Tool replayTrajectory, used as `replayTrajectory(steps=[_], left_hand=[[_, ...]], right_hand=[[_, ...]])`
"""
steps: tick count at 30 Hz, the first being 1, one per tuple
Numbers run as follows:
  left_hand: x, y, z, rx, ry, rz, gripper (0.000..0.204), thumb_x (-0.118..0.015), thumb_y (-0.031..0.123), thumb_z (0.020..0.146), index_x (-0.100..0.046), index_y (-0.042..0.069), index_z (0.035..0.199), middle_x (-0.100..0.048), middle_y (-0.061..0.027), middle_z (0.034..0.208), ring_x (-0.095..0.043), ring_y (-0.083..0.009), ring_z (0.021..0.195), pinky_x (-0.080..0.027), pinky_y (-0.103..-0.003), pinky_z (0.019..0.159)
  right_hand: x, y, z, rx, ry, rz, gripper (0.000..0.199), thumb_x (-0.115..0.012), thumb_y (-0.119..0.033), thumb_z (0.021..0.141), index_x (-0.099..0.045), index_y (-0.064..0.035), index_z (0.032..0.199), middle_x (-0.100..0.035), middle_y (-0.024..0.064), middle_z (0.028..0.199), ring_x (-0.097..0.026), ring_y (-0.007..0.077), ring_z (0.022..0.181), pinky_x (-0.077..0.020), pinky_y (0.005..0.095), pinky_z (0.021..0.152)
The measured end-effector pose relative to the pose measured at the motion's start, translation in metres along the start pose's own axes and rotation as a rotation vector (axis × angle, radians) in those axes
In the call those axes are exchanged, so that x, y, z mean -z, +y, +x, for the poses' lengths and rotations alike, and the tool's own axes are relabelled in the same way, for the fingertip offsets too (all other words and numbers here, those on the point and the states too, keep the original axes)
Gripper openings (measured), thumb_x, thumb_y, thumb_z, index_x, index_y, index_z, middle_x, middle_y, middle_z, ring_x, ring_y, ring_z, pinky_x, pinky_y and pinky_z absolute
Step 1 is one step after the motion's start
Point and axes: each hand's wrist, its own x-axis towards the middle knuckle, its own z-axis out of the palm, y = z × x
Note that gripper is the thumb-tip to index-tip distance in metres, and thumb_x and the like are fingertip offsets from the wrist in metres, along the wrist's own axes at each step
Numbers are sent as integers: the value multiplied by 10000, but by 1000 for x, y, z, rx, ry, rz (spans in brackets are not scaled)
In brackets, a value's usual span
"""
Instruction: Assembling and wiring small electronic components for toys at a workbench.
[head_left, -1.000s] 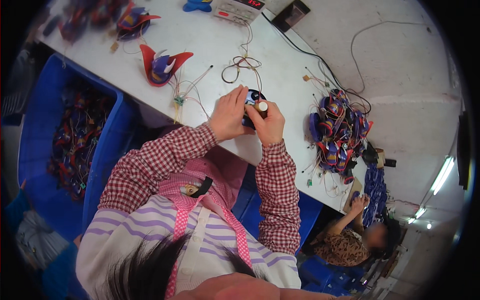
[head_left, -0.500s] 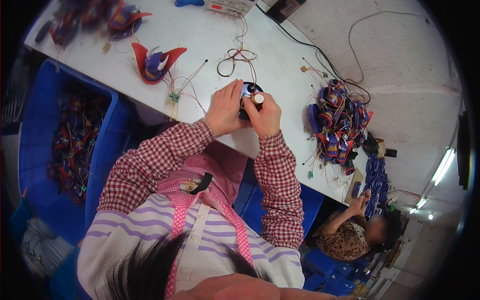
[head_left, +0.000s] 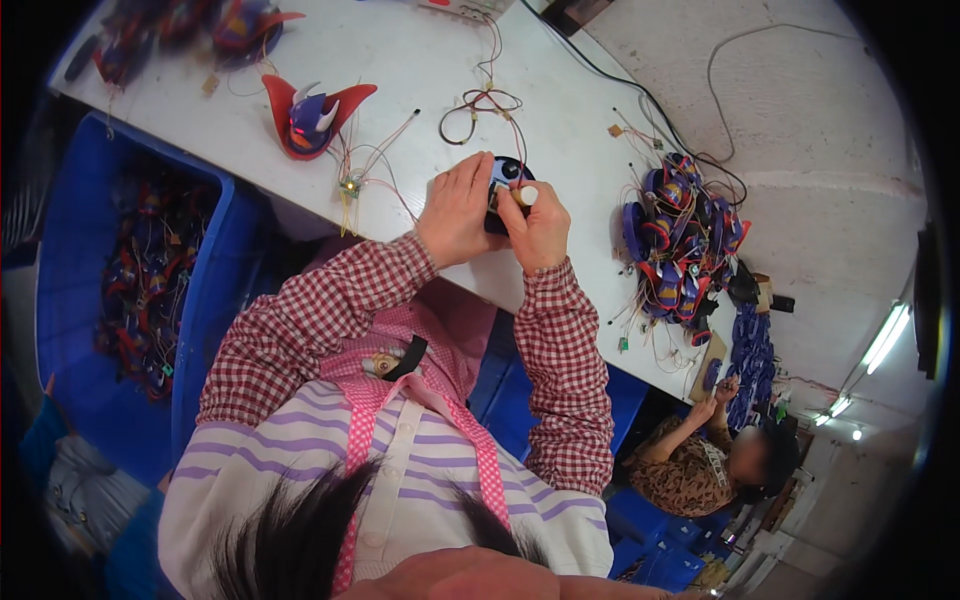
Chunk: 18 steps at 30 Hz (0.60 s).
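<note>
While both hands meet over the near edge of the white worktop (head_left: 420, 70), the scene reads from left to right as follows. Furthest left of the hands, below the worktop edge, stands a blue bin (head_left: 215, 290) filled with wired parts. On the worktop, up and left of the hands, lies a red-and-purple horned shell (head_left: 315, 115), with a small circuit board (head_left: 350, 185) on thin wires between it and the hands. Left hand (head_left: 458, 210) is curled over the dark round part (head_left: 505, 180), its fingers closed on the left side of that part and holding it just above the worktop edge. Right hand (head_left: 540, 228) is closed too; thumb and forefinger pinch a small white cylindrical piece (head_left: 527, 195) against the part's right side. Behind the hands sits a loop of reddish wire (head_left: 480, 105). Well to the right of the hands lies a pile of blue-and-red wired parts (head_left: 685, 240). Judgement: the work in hand appears to be a fitting or pressing of the white piece at the dark part; it would go best with the left grip kept steady, wires kept clear of the joint, and pressure applied squarely.
</note>
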Motion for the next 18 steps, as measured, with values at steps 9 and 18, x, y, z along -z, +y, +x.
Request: replayTrajectory(steps=[9,18], left_hand=[[0,2,1,42,-51,-5,1010,-800,311,571,-282,-51,1358,-368,-218,1347,-419,-330,1193,-327,-405,975],[11,4,-4,-8,7,20,1102,-829,379,551,-243,-41,1384,-347,-210,1358,-371,-347,1238,-301,-414,1021]], right_hand=[[-1,-8,-14,187,154,-57,128,-667,-75,789,-610,-13,885,-597,67,779,-535,179,627,-448,267,579],[44,55,32,-89,268,-70,202,-677,-169,789,-617,10,861,-615,117,835,-562,197,641,-472,268,597]])
